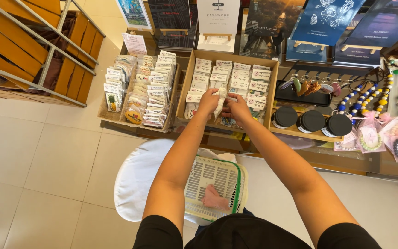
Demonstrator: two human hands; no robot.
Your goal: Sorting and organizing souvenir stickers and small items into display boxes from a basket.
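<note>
Head view: white packet (219, 100) pinched between both hands' grips.

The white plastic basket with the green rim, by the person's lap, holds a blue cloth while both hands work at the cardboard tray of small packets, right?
Not quite. The head view shows the cloth in the white plastic basket is pink, not blue. Both hands, left hand and right hand, are indeed at the cardboard tray of small packets.

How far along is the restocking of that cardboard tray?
Done: the tray already holds several rows of carded packets. In hand: the left hand and right hand together hold a white packet over its front rows. Left: the white basket below shows only one pink item, so little seems to remain.
</note>
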